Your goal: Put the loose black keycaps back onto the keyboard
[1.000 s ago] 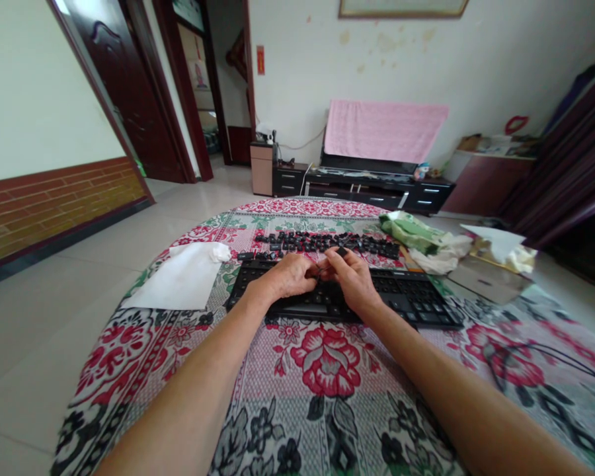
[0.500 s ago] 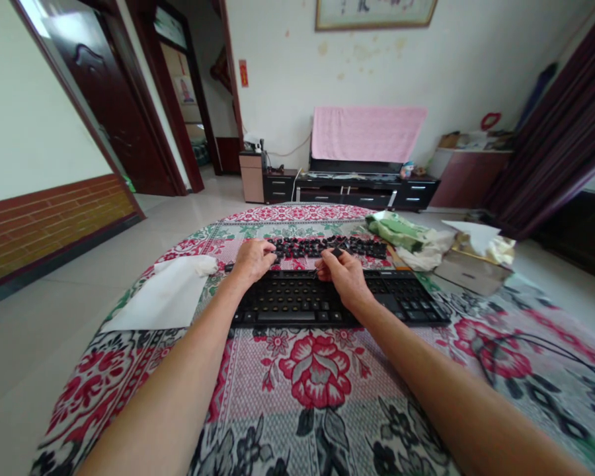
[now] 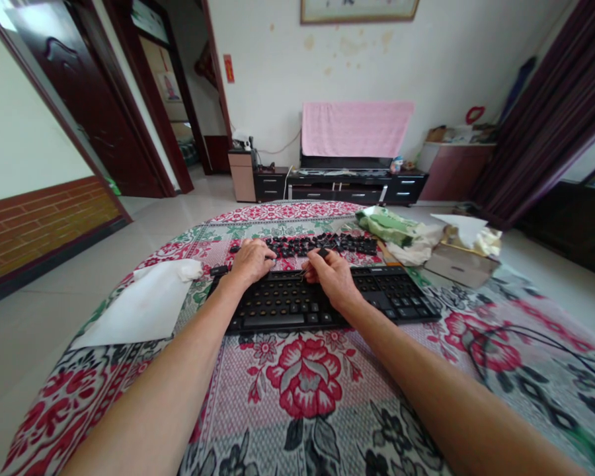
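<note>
A black keyboard point(image 3: 297, 305) with many keycaps removed lies on a floral tablecloth point(image 3: 302, 390). Behind it sits a row of loose black keycaps point(image 3: 327, 244). My left hand point(image 3: 250, 260) rests at the keyboard's far left edge, fingers curled down among the loose keycaps; what it grips is hidden. My right hand point(image 3: 330, 274) hovers over the keyboard's middle, pinching a small black keycap point(image 3: 322, 253) and a thin tool. One stray keycap point(image 3: 219, 270) lies left of the keyboard.
A white cloth point(image 3: 139, 304) lies left of the keyboard. Green packaging point(image 3: 387, 226), crumpled tissues and a grey box point(image 3: 456, 264) sit at the right. A black cable point(image 3: 540, 340) runs over the cloth at the right. A TV stand stands behind.
My left hand left my right hand and moved left and back to the loose keycaps. The right hand stayed pinched over the keyboard. The view shifted slightly.
</note>
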A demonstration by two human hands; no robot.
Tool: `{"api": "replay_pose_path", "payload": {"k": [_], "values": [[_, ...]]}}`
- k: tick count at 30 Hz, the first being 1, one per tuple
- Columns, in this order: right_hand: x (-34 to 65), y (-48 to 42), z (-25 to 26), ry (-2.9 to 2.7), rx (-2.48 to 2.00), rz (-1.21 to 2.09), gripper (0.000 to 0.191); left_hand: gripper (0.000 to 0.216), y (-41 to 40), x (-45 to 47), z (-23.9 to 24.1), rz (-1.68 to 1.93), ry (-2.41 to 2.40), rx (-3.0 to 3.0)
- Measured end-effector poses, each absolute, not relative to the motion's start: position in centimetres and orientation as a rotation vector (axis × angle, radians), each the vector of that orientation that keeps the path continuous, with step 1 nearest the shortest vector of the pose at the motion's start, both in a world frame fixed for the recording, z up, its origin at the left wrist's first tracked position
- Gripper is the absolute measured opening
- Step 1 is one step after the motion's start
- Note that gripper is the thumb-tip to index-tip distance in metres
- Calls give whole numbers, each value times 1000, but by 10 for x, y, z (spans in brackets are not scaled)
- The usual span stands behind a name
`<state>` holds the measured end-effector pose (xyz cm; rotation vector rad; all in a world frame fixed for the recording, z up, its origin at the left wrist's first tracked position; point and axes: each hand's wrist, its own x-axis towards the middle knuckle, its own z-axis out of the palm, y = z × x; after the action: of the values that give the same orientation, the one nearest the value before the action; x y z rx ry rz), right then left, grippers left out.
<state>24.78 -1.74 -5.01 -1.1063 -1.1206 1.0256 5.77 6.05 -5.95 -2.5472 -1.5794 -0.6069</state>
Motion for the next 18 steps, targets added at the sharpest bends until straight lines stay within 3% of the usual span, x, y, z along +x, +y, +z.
{"api": "replay_pose_path", "payload": {"k": [18], "values": [[252, -22, -42, -1243, -1056, 1091, 23, 22, 39, 64, -39, -537, -1509, -2575]]}}
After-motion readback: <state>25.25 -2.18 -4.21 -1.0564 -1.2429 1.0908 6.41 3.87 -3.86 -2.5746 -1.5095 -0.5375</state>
